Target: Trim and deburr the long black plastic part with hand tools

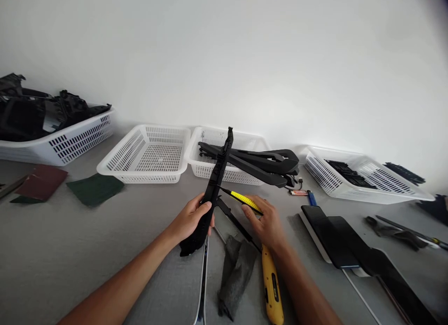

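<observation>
My left hand (192, 217) is closed around a long, narrow black plastic part (217, 173), holding it tilted above the table with its upper end pointing away from me. Ribs and small clips run along the part. In my right hand (266, 220) is a slim hand tool with a yellow-and-black grip (245, 201), pinched in the fingers. Its thin dark tip reaches the right edge of the part; whether it touches is hard to tell. Beneath my hands lie a dark caliper-like tool (236, 222), a crumpled grey cloth (236, 276) and a yellow-handled tool (272, 285).
Behind the part, a white basket (227, 174) carries long black trim pieces (269, 164). Left of it are another white basket (147, 177) and a heaped basket (75, 145). Sandpaper sheets (94, 189) lie at left. A phone (329, 236) and a basket (367, 192) are right.
</observation>
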{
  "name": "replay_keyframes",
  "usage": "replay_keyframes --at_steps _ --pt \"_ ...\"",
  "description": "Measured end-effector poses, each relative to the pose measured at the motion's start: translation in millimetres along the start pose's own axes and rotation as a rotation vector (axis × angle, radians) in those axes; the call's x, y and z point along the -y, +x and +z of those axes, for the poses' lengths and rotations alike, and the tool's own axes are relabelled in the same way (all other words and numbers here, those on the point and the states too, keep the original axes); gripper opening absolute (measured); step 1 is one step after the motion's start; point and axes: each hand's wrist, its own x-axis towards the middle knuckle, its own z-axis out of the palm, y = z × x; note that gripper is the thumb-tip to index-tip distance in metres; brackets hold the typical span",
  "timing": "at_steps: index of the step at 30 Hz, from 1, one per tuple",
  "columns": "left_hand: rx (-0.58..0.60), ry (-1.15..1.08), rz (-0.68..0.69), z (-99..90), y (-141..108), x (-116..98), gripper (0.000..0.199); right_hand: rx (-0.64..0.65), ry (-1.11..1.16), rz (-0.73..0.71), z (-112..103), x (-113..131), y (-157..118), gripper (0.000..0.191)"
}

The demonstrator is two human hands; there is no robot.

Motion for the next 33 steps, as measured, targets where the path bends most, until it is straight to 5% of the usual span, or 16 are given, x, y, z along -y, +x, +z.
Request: replay_keyframes --at_steps 13,19,33 --pt "0.057 0.029 0.060 8.8 -8 0 0.047 0.040 0.059 0.034 13 9 -3 0.028" --pt "0.110 0.052 -0.001 14.0 -11 2 0.074 0.066 0.096 0.029 13 16 -4 0.029" --pt "0.050 -0.039 0.025 10.6 -3 5 0.064 0.137 0.155 0.015 13 26 -3 0.028"
